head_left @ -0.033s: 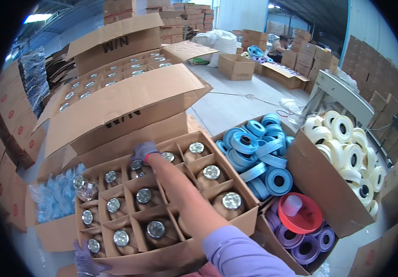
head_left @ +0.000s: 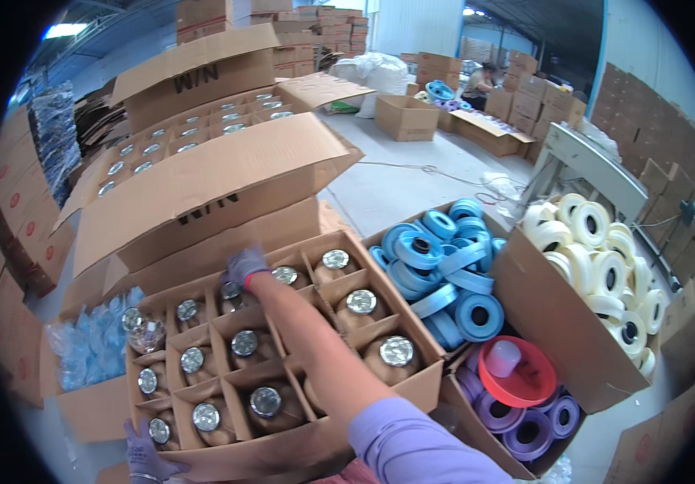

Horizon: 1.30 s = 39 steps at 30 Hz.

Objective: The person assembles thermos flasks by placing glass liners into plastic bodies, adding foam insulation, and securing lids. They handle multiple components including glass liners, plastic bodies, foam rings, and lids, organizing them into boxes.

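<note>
My right hand (head_left: 247, 266), in a purple-grey glove, reaches across an open carton (head_left: 283, 448) to its far row. Its fingers close around the silver lid of a glass jar (head_left: 233, 292); part of them is hidden behind the hand. Cardboard dividers split the carton into cells, with silver-lidded jars (head_left: 266, 401) standing in them. At the far left corner, a clear jar (head_left: 147, 332) sits higher than its neighbours. My left hand (head_left: 150, 458), gloved too, rests against the near left corner of the carton, thumb and fingers spread.
Another lidded-jar carton (head_left: 218, 181) stands behind, flaps raised. On the right are boxes of blue rings (head_left: 478, 316), cream rings (head_left: 608, 273) and purple rings (head_left: 529, 436), with a red bowl (head_left: 545, 387) on the purple ones. Blue plastic bags (head_left: 93, 347) lie left. A person (head_left: 480, 85) sits far back.
The whole scene has shifted slightly left in the picture. My right hand stays at the same jar, and my left hand stays at the carton's corner.
</note>
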Motion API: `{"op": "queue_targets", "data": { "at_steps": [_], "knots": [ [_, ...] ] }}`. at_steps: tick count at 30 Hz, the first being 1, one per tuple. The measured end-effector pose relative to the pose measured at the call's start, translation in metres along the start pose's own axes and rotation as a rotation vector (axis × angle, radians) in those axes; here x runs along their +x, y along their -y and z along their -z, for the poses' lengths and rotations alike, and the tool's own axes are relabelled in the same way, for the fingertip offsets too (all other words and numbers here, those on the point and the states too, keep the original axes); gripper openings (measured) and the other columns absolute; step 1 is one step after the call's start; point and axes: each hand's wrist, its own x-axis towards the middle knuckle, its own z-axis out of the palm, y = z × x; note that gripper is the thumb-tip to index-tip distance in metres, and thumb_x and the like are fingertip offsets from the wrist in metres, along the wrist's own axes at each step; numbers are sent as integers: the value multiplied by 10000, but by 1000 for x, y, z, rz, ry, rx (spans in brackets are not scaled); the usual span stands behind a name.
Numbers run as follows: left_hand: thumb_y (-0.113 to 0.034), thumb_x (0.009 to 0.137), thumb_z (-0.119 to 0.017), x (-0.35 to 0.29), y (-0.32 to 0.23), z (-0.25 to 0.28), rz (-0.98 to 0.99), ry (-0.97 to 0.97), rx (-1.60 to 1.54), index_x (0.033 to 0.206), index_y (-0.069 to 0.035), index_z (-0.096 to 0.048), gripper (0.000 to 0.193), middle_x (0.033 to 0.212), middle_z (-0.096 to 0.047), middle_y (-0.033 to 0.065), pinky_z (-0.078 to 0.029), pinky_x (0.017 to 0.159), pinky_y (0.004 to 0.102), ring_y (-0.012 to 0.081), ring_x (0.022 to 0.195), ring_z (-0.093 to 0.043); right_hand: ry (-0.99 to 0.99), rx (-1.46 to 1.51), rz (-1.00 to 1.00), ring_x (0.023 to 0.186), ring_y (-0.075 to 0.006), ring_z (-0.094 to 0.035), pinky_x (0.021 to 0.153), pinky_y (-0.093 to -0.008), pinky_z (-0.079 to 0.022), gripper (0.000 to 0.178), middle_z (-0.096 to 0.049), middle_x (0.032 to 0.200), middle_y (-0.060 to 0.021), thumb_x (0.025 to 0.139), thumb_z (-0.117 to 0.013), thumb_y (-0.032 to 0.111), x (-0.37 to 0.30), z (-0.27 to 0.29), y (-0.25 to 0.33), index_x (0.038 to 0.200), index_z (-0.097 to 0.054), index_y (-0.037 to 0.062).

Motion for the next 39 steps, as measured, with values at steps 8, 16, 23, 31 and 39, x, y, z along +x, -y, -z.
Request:
{"op": "queue_targets", "data": {
  "at_steps": [8, 16, 23, 31, 39],
  "knots": [
    [-370, 287, -935, -20, 14, -20, 78, -125, -91, 1465, -20, -280, 1392, 1503, -252, 348, -383, 1102, 507, 508, 1369, -325, -397, -154, 323, 1239, -337, -498, 1075, -601, -294, 461, -556, 1286, -139, 820, -697, 372, -194, 122, -80, 1200, -612, 126],
    [-170, 682, -764, -52, -9, -74, 94, -455, 57, 1533, -47, -249, 1002, 1559, -297, 199, -238, 1195, 453, 380, 1456, -236, -745, -123, -249, 1005, -357, -637, 900, -419, -509, 259, -675, 1073, -168, 858, -647, 91, -590, 202, -206, 1109, -665, 31],
    [-296, 878, -640, -131, -96, -74, -53, -511, -209, 1483, 12, -345, 740, 1503, -378, 235, -243, 1159, 503, 418, 1402, -333, -647, 391, -595, 915, -298, -656, 827, -368, -511, 210, -673, 1000, -163, 910, -609, 96, -708, 59, -152, 1090, -674, 11],
    [-299, 906, -601, -194, -177, -62, -217, -202, -253, 1449, 15, -401, 659, 1473, -413, 229, -209, 1174, 519, 407, 1406, -332, -214, 583, -369, 1053, -344, -618, 943, -411, -480, 285, -661, 1099, -165, 931, -583, 219, -717, -47, -55, 1152, -637, 47],
    [-254, 969, -532, -204, -152, -85, -363, -289, 74, 1398, -11, -487, 495, 1430, -469, 220, -294, 1125, 510, 398, 1349, -405, -270, 762, -1298, 979, -252, -671, 910, -362, -495, 344, -710, 1023, -163, 950, -552, 279, -934, -173, -38, 1159, -679, 36]
  ]
}}
